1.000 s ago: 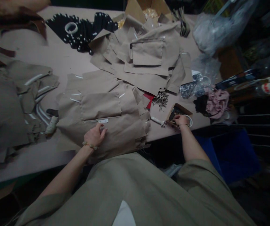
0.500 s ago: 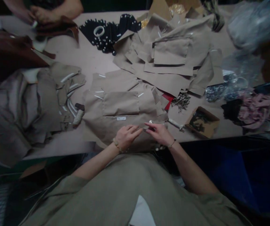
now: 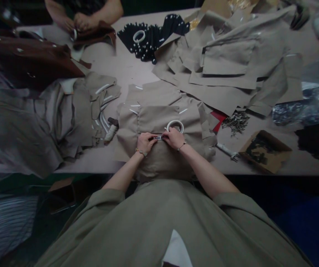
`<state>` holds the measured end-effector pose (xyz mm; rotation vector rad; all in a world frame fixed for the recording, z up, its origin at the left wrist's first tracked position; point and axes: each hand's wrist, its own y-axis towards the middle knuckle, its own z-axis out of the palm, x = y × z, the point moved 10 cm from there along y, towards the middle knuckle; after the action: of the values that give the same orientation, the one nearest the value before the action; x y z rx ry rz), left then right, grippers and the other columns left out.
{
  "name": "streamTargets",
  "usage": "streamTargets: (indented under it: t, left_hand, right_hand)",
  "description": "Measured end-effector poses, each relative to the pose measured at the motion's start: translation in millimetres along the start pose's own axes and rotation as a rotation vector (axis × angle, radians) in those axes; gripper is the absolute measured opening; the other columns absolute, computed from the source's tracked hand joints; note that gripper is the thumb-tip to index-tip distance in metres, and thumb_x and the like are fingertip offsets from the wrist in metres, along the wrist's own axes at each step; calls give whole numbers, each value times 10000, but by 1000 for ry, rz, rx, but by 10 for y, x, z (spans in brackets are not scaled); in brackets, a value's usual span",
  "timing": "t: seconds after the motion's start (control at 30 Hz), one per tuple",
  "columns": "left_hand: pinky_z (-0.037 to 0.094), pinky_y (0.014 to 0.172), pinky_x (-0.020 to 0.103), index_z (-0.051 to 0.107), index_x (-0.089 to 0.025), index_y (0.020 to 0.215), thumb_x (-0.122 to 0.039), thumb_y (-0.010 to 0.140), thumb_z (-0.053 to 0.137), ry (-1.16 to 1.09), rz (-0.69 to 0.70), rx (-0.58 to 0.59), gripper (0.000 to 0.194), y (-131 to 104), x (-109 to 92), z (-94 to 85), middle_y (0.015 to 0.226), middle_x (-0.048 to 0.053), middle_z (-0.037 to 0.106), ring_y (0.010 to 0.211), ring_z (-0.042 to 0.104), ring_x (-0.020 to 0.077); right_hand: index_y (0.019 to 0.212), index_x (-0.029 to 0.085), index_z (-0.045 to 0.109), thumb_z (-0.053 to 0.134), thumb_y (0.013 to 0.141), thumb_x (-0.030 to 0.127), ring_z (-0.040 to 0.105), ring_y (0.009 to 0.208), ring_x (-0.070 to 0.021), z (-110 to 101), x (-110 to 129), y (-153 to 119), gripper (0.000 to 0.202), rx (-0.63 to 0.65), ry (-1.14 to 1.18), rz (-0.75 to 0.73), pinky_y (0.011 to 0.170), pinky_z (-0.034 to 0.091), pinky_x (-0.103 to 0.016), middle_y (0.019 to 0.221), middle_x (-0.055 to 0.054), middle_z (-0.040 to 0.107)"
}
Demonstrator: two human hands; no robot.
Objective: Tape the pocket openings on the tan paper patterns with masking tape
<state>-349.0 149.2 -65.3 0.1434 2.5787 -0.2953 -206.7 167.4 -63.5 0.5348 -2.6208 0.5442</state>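
A beige fabric piece [image 3: 159, 115] with a stitched rectangular panel lies in front of me. Both my hands meet at the panel's lower edge. Between them is a small dark and white strip [image 3: 157, 137], like a metal clip or label; its kind is hard to tell. My left hand [image 3: 146, 142] pinches the strip's left end. My right hand [image 3: 175, 138] is closed at its right end, with a roll of white tape [image 3: 175, 126] around or beside its fingers. Short white tape strips [image 3: 134, 108] mark the fabric.
Beige pieces [image 3: 226, 57] cover the back right; more [image 3: 76, 115] are heaped left. A cardboard box [image 3: 265, 150] and loose metal parts [image 3: 236, 121] lie right. Across the table, a person's hands [image 3: 82, 22] hold brown leather beside a brown bag [image 3: 34, 59].
The view has shifted, so the table's contents appear further right. My hands have moved forward onto the panel's lower edge and come together at the small strip. The tape roll now shows at my right hand.
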Motion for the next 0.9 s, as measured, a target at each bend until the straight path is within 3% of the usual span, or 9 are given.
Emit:
streamTargets:
  t: [0.13, 0.6, 0.73, 0.9]
  left_hand:
    - [472, 963, 327, 794, -226, 1095, -304, 924, 667, -21, -42, -15, 227, 10, 75, 50, 1069, 59, 775, 1029, 647, 198]
    - [457, 932, 336, 808, -290, 1126, -385, 916, 685, 51, -108, 84, 262, 87, 115, 161, 1074, 56, 769, 1048, 612, 227]
    - [470, 919, 345, 816, -301, 1107, -412, 902, 692, 91, -170, 104, 264, 109, 105, 154, 1070, 55, 768, 1041, 607, 246]
    - [485, 932, 359, 781, -297, 1152, -358, 877, 710, 121, -152, 104, 291, 92, 23, 84, 1121, 52, 758, 1070, 619, 254]
  right_hand:
    - [1114, 298, 791, 589, 994, 416, 555, 1062, -231, 104, -57, 88, 263, -5, 1, 27, 844, 435, -292, 1127, -93, 609]
    - [1097, 309, 811, 653, 958, 441, 560, 1064, -229, 143, -115, 157, 248, -3, 36, 100, 874, 451, -290, 1113, -84, 627]
    - [1096, 301, 807, 678, 939, 423, 569, 1079, -235, 127, -99, 151, 236, -6, 53, 95, 887, 457, -301, 1120, -80, 640]
    - [1150, 277, 781, 648, 953, 353, 586, 1083, -224, 78, -85, 136, 250, 0, 97, 71, 944, 454, -315, 1152, -84, 658]
